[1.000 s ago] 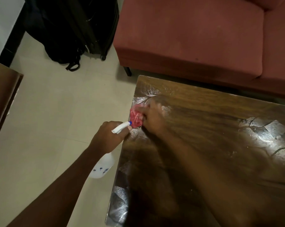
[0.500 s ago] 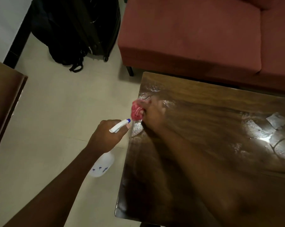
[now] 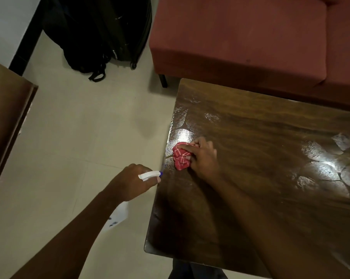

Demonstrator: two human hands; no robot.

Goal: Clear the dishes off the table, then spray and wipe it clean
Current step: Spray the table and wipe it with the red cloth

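Note:
The dark wooden table (image 3: 270,137) fills the right half of the head view, with wet streaks shining near its left edge and at the right. My right hand (image 3: 203,156) grips a crumpled red cloth (image 3: 181,156) and presses it on the tabletop close to the left edge. My left hand (image 3: 130,182) holds a white spray bottle (image 3: 150,175) by its trigger head just off the table's left edge. The bottle's body (image 3: 118,217) hangs below my wrist, and its blue nozzle tip points at the table.
A red sofa (image 3: 250,37) runs along the table's far side. A black backpack and suitcase (image 3: 97,33) stand on the pale tile floor (image 3: 79,127) at the top left. Another brown wooden surface (image 3: 7,117) juts in from the left edge.
My right hand has drawn the red cloth back toward me along the table's left edge. The view has shifted, showing more of the near left corner. My left hand keeps the bottle beside the edge.

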